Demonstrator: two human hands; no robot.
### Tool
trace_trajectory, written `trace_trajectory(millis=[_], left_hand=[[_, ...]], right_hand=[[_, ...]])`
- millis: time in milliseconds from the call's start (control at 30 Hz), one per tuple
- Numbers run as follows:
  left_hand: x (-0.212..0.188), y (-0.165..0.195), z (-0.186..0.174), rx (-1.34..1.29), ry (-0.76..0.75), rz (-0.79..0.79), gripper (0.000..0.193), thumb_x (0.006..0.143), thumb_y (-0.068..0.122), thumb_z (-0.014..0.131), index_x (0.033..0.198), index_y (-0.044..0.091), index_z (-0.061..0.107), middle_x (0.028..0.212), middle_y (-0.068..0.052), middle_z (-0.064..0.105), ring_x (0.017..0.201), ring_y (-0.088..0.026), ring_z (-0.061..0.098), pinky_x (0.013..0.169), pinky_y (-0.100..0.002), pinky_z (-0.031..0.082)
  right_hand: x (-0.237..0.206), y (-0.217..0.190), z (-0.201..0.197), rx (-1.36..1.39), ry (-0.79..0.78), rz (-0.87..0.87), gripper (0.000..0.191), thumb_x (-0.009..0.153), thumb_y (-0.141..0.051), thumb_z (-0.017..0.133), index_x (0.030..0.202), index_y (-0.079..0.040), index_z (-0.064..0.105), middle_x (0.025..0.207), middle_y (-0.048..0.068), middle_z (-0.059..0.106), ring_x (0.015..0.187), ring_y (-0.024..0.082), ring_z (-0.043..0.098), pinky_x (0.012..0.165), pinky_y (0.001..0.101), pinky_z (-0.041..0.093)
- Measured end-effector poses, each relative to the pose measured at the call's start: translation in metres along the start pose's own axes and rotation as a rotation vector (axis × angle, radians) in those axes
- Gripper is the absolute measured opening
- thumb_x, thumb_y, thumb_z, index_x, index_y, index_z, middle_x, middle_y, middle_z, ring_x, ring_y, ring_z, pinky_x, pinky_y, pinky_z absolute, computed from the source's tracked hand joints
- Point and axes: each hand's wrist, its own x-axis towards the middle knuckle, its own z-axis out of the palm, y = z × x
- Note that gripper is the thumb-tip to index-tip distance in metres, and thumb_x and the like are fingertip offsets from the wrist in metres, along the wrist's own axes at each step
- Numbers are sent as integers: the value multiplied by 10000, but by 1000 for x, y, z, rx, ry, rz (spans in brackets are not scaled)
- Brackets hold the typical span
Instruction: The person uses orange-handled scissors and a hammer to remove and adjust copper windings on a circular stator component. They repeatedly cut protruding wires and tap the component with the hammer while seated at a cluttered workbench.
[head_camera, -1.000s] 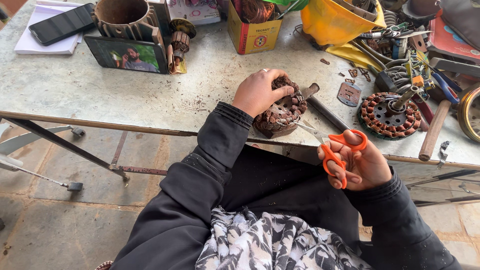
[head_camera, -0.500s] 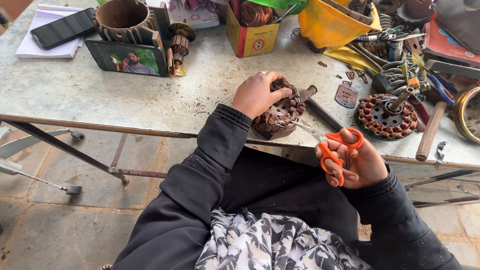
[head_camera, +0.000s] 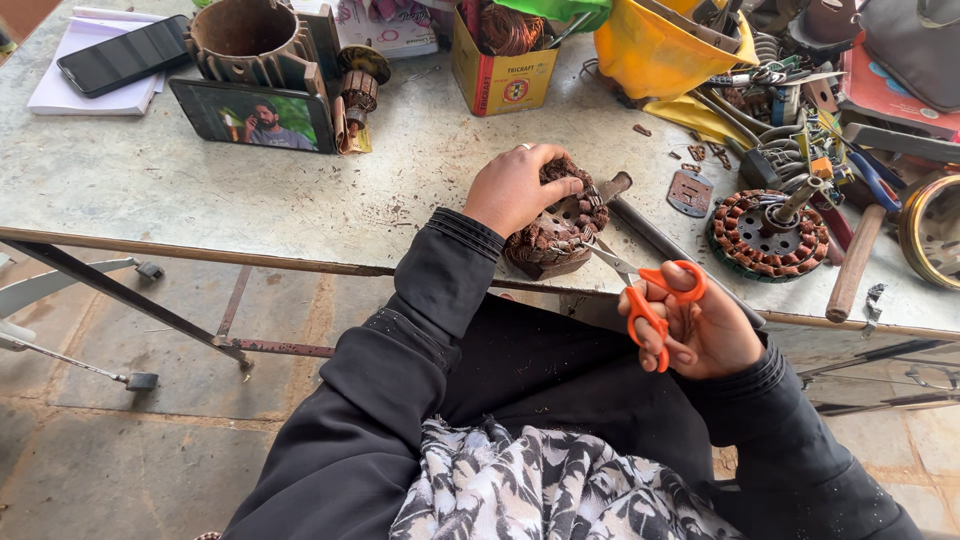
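Observation:
My left hand grips a round motor stator wound with copper wire, tilted on the near edge of the grey worktable. My right hand holds orange-handled scissors just off the table edge. Their blades point up and left into the stator's windings. A second wound stator with a shaft lies flat on the table to the right.
At the back stand a tablet showing a video, a phone on a notebook, a metal motor housing, a yellow box of copper wire and a yellow helmet. A hammer handle and several tools clutter the right.
Both hands stay on the stator and the scissors. The scissors and my right hand have shifted only slightly at the windings.

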Motion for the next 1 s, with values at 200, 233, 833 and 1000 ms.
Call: trace_trajectory(millis=[200,233,833,1000], left_hand=[[0,-1,1,-3,19,25,535,828,549,750,1188,155,720,1164,-105,722,1082,-291,682,921,-411,530],[0,-1,1,1,21,26,539,827,547,751,1190,151,717,1166,-106,721,1083,-290,682,921,-411,529],[1,4,-5,-44,-24,67,516,815,544,756,1181,182,722,1144,-77,733,1079,-271,687,909,-398,533],[1,8,-7,-93,-36,94,509,812,538,764,1181,192,718,1131,-73,740,1071,-264,695,896,-395,537]], right_hand=[[6,3,10,-132,-3,-17,594,1088,-427,399,1075,130,605,663,235,669,401,153,492,371,209,339],[8,5,11,-161,38,6,588,1077,-431,395,1065,117,608,670,223,668,409,156,500,373,218,339],[7,55,6,-150,4,-101,526,971,-362,635,1243,88,633,807,115,696,532,44,395,543,229,389],[9,72,-5,-266,111,-115,532,904,-355,698,1202,81,633,782,137,698,647,143,634,571,237,416]])
